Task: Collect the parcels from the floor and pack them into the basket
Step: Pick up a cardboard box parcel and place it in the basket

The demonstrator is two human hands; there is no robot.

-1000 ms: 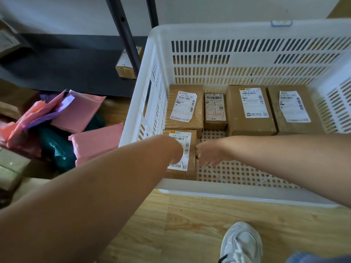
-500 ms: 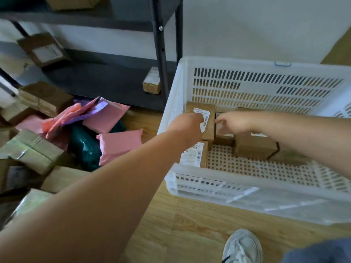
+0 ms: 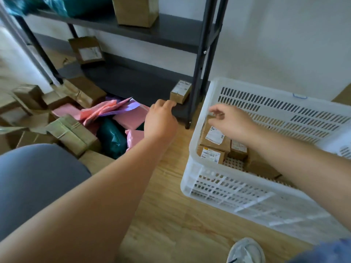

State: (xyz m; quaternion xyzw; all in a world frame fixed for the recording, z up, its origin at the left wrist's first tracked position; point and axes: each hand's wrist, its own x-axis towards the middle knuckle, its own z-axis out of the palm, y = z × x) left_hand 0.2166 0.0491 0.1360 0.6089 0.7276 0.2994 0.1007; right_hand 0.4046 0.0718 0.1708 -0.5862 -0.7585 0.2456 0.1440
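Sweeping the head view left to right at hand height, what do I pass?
Taped brown box → dark green mailer → left hand → black shelf leg → right hand, above the basket.

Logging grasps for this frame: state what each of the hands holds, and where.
Left hand: nothing, fingers loosely curled. Right hand: unclear; its fingertips sit by the top edge of a labelled cardboard box in the basket.

Wooden floor (image 3: pixel 167 215) with a white basket (image 3: pixel 237 196) beside a heap of brown, pink and green parcels (image 3: pixel 74 133).
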